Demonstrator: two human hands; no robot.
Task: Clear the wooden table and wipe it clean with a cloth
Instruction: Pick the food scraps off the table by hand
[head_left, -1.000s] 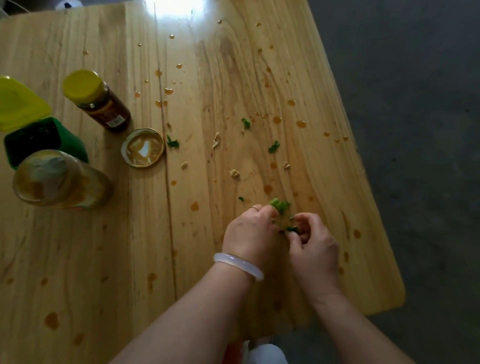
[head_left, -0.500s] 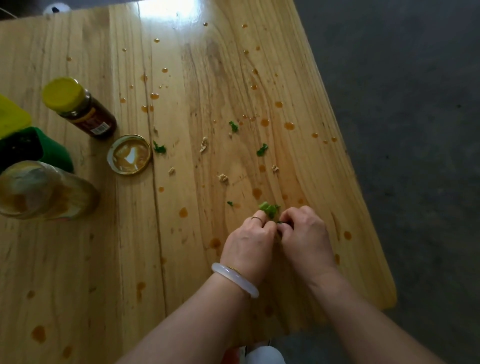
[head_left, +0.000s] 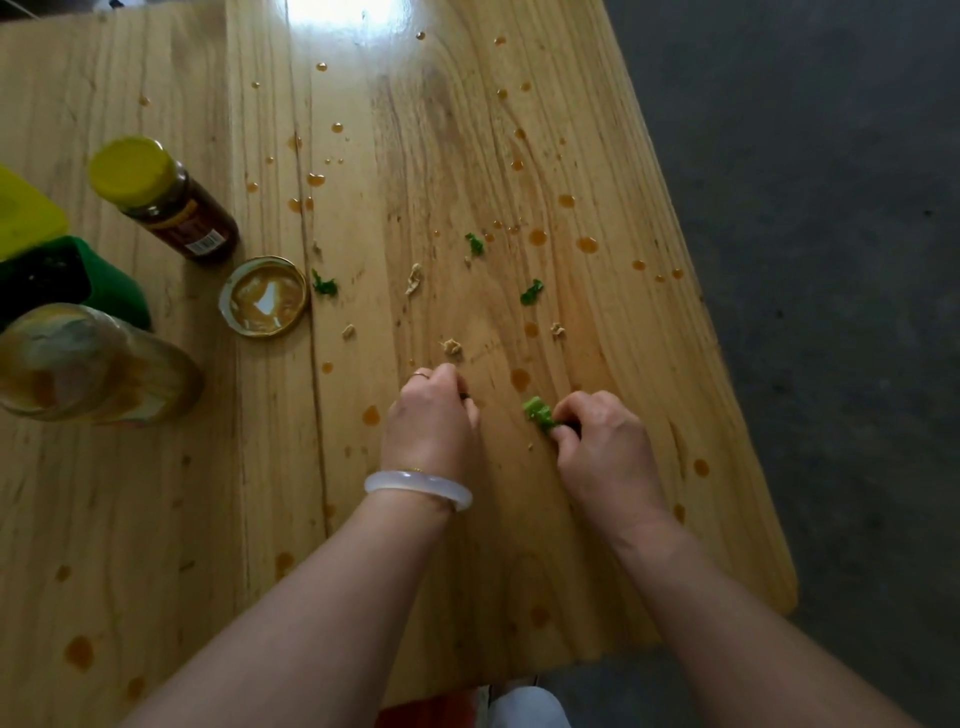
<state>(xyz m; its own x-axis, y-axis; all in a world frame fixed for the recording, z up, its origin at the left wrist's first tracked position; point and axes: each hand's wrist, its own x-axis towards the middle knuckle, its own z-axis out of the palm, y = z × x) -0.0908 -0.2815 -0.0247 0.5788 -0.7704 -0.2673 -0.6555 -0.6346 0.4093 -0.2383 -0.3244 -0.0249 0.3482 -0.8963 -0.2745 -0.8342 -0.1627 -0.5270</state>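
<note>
The wooden table (head_left: 156, 493) is spattered with brown sauce drops (head_left: 587, 244). Green vegetable scraps (head_left: 531, 292) and beige crumbs (head_left: 452, 349) lie across its middle. My right hand (head_left: 605, 452) pinches a bunch of green scraps (head_left: 540, 415) just above the tabletop. My left hand (head_left: 431, 423), with a white bangle on the wrist, is curled knuckles-up on the wood, its fingertips pinching a small dark green scrap (head_left: 466, 396). No cloth is in view.
At the left stand a dark sauce jar with a yellow cap (head_left: 161, 200), an upturned sauce-smeared lid (head_left: 264, 296), an open glass jar (head_left: 78, 364) and a green box with a yellow flip lid (head_left: 104, 291). Grey floor (head_left: 831, 260) lies past the table's right edge.
My hands were touching around the green scraps; they have now parted. The bunch stays with my right hand, and my left hand has moved left onto a small scrap.
</note>
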